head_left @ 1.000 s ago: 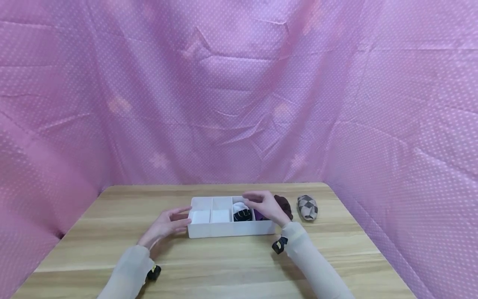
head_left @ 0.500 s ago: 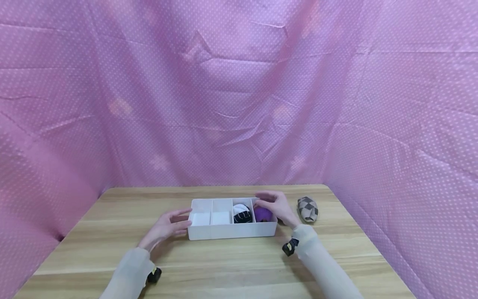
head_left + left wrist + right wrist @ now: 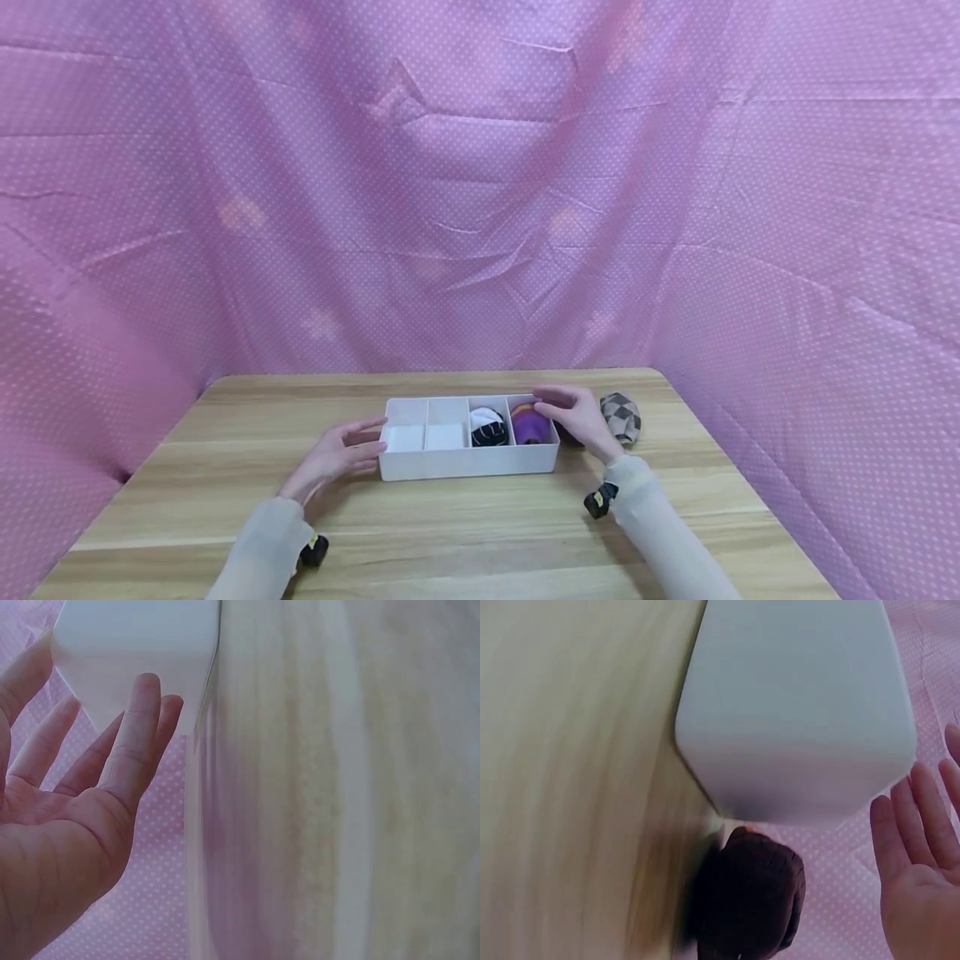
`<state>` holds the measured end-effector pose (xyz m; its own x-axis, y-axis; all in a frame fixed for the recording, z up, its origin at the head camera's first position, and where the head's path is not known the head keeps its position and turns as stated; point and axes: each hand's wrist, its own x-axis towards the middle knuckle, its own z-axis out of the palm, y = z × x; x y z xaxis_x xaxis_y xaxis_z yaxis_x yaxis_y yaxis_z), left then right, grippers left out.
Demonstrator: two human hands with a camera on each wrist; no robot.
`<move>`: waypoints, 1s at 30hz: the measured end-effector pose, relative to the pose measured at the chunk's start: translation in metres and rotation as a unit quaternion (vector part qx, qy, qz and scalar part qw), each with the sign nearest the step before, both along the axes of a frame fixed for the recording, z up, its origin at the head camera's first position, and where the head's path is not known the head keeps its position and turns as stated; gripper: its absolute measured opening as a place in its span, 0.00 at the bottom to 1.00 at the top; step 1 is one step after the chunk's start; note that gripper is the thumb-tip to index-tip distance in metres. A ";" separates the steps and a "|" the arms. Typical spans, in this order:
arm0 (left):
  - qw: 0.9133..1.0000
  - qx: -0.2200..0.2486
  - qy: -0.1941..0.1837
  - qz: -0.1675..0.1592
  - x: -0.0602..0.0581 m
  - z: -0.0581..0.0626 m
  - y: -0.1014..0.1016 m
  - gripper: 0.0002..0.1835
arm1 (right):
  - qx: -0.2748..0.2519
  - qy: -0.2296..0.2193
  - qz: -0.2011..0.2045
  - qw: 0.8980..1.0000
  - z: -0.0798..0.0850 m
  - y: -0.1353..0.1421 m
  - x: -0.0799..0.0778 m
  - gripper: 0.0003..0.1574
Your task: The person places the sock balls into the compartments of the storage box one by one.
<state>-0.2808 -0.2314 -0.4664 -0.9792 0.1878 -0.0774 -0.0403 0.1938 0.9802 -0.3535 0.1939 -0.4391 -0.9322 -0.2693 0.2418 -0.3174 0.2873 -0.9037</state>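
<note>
At the white box (image 3: 468, 465), my left hand (image 3: 328, 458) touches one end, fingers straight; my loose right hand (image 3: 581, 418), perhaps also touching, must not drag the purple bundle (image 3: 529, 427).

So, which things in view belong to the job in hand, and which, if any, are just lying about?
Apparently in the job:
white divided box between left hand and right hand;
purple bundle and black-and-white bundle in its compartments;
probably also brown bundle and checked bundle, outside the box.

Likely surroundings only:
wooden table;
pink cloth;
black wrist devices.
</note>
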 end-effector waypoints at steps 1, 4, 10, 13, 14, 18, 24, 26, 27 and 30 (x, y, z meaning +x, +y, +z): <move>1.000 0.000 -0.002 0.001 -0.001 0.000 -0.001 0.37 | 0.000 0.002 -0.006 1.000 0.000 0.001 0.000 0.27; 1.000 0.003 -0.003 -0.005 -0.003 0.001 -0.002 0.38 | -0.009 0.002 -0.020 1.000 0.002 0.003 0.002 0.25; 1.000 0.022 -0.011 -0.004 -0.007 0.001 -0.005 0.38 | -0.029 0.007 -0.038 0.999 0.008 0.010 0.007 0.23; 1.000 0.025 -0.016 -0.003 -0.008 0.001 -0.006 0.38 | -0.036 -0.001 -0.054 0.998 0.001 0.017 0.000 0.24; 0.999 0.028 -0.018 0.000 -0.009 0.001 -0.006 0.38 | -0.038 -0.004 -0.060 0.997 -0.001 0.020 -0.003 0.25; 0.999 0.030 -0.021 0.003 -0.013 0.002 -0.006 0.37 | -0.042 -0.013 -0.080 0.996 -0.007 0.031 -0.014 0.30; 0.999 0.030 -0.023 0.000 -0.019 0.000 -0.009 0.37 | -0.026 -0.004 -0.105 0.994 -0.005 0.046 -0.022 0.26; 0.999 0.032 -0.025 -0.002 -0.020 -0.001 -0.010 0.36 | -0.028 0.000 -0.115 0.993 -0.007 0.052 -0.025 0.26; 0.999 0.032 -0.024 -0.005 -0.021 -0.002 -0.011 0.36 | -0.036 0.002 -0.115 0.993 -0.008 0.055 -0.027 0.27; 0.999 0.035 -0.024 -0.006 -0.022 -0.003 -0.012 0.36 | -0.045 0.002 -0.125 0.991 -0.011 0.062 -0.030 0.28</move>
<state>-0.3030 -0.2436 -0.4693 -0.9722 0.2069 -0.1096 -0.0847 0.1256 0.9885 -0.3838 0.2563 -0.4496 -0.9663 -0.0063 0.2574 -0.2491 0.2757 -0.9284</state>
